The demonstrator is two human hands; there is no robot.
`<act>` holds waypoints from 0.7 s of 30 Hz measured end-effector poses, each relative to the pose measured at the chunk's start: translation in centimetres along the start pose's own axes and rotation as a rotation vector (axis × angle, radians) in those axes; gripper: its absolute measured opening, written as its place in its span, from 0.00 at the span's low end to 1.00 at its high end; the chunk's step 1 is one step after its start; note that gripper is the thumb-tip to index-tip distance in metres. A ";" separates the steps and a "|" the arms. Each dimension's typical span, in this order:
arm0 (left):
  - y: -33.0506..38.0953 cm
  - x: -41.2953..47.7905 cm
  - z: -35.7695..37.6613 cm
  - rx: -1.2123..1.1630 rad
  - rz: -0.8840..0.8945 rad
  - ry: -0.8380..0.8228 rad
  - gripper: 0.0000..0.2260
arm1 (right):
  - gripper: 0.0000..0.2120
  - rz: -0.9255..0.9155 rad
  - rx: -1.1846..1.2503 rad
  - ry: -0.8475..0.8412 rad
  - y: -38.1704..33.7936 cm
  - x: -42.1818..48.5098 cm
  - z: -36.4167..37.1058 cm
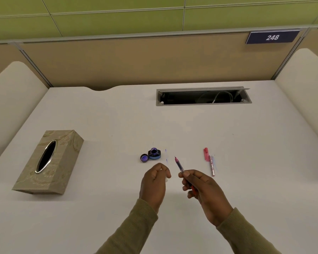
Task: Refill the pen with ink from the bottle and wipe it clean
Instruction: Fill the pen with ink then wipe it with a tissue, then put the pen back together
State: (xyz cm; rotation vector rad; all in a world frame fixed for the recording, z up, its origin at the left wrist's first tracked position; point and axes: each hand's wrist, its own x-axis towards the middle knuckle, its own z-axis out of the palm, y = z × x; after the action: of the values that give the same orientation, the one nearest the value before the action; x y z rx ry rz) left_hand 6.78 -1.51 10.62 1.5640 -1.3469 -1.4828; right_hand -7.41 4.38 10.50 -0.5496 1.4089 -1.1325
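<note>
We hold the pen [179, 165] in our right hand [200, 189], fingers closed around its barrel, the nib end pointing up and away above the white tabletop [99, 116]. Our left hand [153, 182] is loosely curled beside it around a small pale scrap we cannot identify. Just beyond the hands stands the ink bottle [154, 154], open, with dark ink visible at its mouth; its cap [144, 158] lies touching it on the left, inside facing up. To the right lie the pen's red cap [206, 154] and barrel piece [212, 165]. A tissue box [50, 162] sits well apart on the left, its oval slot dark.
</note>
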 end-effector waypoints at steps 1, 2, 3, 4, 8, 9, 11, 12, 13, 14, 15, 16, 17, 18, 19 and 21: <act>0.2 0.1 0.3 -0.023 -0.014 -0.013 0.08 | 0.10 0.001 -0.002 0.004 0.0 0.1 -0.1; 0.3 0.1 0.5 -0.043 -0.027 -0.026 0.08 | 0.10 0.000 -0.010 0.009 0.0 0.1 -0.2; 0.5 0.2 0.8 -0.055 -0.034 -0.035 0.08 | 0.10 -0.004 -0.021 0.014 0.0 0.2 -0.4; 0.6 0.3 1.1 -0.055 -0.035 -0.035 0.08 | 0.10 -0.012 -0.033 0.019 0.0 0.2 -0.5; 0.8 0.7 2.2 -0.059 -0.020 -0.058 0.05 | 0.10 -0.060 -0.108 0.041 0.2 0.3 -1.0; 0.8 0.7 2.5 -0.071 -0.027 -0.066 0.05 | 0.09 -0.072 -0.130 0.046 0.2 0.4 -1.2; 0.8 0.8 3.0 -0.093 -0.048 -0.061 0.05 | 0.09 -0.089 -0.174 0.050 0.3 0.4 -1.5; 0.9 0.9 3.2 -0.104 -0.060 -0.052 0.04 | 0.09 -0.097 -0.188 0.049 0.2 0.5 -1.7; 0.9 0.9 3.4 -0.118 -0.071 -0.041 0.04 | 0.09 -0.107 -0.201 0.056 0.3 0.6 -2.0; 1.0 1.0 3.6 -0.133 -0.082 -0.030 0.04 | 0.09 -0.121 -0.216 0.078 0.4 0.8 -2.4; 1.0 1.1 3.8 -0.148 -0.091 -0.020 0.04 | 0.08 -0.147 -0.244 0.126 0.5 1.2 -2.9; 1.1 1.2 3.9 -0.157 -0.097 -0.010 0.04 | 0.07 -0.184 -0.302 0.203 0.9 1.8 -3.6; 1.1 1.4 4.0 -0.163 -0.100 -0.002 0.04 | 0.05 -0.222 -0.394 0.297 1.3 2.7 -4.5; 1.1 1.5 4.1 -0.167 -0.104 0.003 0.04 | 0.05 -0.247 -0.509 0.390 1.8 3.7 -5.5; 1.1 1.6 4.2 -0.169 -0.107 0.006 0.04 | 0.06 -0.253 -0.619 0.465 2.3 4.8 -6.4; 1.2 1.7 4.5 -0.164 -0.107 0.011 0.04 | 0.12 -0.210 -0.785 0.537 3.2 6.9 -8.0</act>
State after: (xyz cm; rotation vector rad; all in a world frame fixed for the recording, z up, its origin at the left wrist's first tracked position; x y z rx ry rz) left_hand 1.94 -2.45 10.19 1.5573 -1.1200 -1.6039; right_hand -15.42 2.35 3.15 -1.0075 2.3307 -0.8862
